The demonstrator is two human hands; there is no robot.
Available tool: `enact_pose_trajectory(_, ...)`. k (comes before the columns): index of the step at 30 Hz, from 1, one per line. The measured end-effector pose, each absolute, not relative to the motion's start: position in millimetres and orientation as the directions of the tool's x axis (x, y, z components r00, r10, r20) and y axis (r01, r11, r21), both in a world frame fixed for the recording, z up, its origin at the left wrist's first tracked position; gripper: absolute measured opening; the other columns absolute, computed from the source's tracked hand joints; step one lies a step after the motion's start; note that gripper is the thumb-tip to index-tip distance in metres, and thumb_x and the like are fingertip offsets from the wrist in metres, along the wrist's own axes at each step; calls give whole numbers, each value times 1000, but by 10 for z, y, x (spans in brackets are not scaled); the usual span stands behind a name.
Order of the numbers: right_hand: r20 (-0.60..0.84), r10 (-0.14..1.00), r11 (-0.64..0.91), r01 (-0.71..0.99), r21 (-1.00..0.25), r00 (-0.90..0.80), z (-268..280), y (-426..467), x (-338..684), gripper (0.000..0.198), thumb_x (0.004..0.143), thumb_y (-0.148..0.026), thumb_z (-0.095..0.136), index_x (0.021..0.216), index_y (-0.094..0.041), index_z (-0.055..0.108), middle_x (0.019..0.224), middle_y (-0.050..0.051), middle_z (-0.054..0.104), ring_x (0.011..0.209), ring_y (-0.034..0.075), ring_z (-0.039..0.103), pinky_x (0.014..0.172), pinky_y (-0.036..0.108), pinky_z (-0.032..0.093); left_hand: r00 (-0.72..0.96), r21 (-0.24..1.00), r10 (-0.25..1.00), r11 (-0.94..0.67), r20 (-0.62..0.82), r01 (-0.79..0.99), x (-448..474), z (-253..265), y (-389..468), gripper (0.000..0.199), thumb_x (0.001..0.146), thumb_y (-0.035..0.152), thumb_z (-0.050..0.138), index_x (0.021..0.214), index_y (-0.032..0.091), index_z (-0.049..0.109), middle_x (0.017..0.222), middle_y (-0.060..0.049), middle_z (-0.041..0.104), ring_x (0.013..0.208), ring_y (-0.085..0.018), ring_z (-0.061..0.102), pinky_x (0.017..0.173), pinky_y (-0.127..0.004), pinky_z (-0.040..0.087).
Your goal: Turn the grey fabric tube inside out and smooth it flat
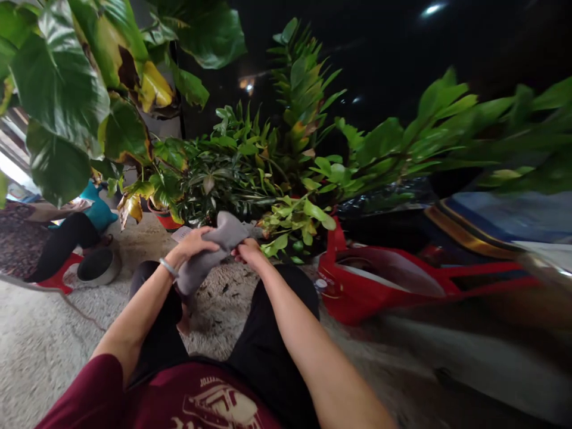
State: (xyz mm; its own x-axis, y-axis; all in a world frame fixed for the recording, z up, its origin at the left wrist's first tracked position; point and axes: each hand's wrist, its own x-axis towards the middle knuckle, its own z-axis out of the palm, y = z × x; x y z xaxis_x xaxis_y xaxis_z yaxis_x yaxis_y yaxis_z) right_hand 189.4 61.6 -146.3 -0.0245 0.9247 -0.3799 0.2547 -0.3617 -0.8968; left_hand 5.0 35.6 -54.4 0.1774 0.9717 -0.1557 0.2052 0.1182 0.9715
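Observation:
Between my knees, a soft grey cloth [201, 269] is held up above the concrete floor; it is long and bunched, a little like a sock. My left hand [195, 243], with a pale bangle [168, 267] on the wrist, grips it from the left with the thumb across its front. At the cloth's right edge my right hand [249, 251] has its fingers closed on the fabric. Part of those fingers is turned away from view. Just behind my left hand lies a small pale card or label [181, 233].
Potted plants [232, 173] crowd the wall ahead, and big leaves [62, 83] overhang the left. A red bag [379, 292] stands open by my right knee. At left, another person [27, 232] sits near a metal pot [99, 267] and holds a teal cloth [96, 208].

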Motion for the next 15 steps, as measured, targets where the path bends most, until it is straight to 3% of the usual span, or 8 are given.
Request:
enact_pose_trajectory(3,-383,923,-360,267,-894,-36,-1501,621,1917,22,80,-19,64,59,-18,59,46,-1,60,35,9,52,36,18,27,263,956,921,260,-287,132,-219,-555,100,49,52,22,87,100,18,77,78,-4,73,69,-22,64,64,-33,51)
enact_pose_trajectory(10,-319,942,-292,217,-932,-105,-1410,559,1894,20,81,-33,67,68,-18,63,58,-3,67,42,8,56,38,16,32,135,981,988,-49,75,-185,-91,-9,455,65,51,28,88,113,19,71,95,-2,73,83,-20,66,78,-29,51)
enact_pose_trajectory(12,-307,948,-286,201,-937,-82,-1397,561,1894,18,82,-34,65,72,-18,66,59,-2,66,43,9,57,38,16,33,76,988,995,-54,65,-143,-49,-130,471,62,51,28,88,111,19,72,93,-1,73,83,-19,65,78,-29,51)
enact_pose_trajectory(15,-297,954,-282,211,-936,-42,-1411,579,1920,17,83,-31,62,72,-18,67,53,-3,62,40,9,54,36,17,31,44,994,994,99,-100,34,-136,-480,200,53,49,23,88,100,19,76,82,-1,72,75,-19,63,72,-29,49)
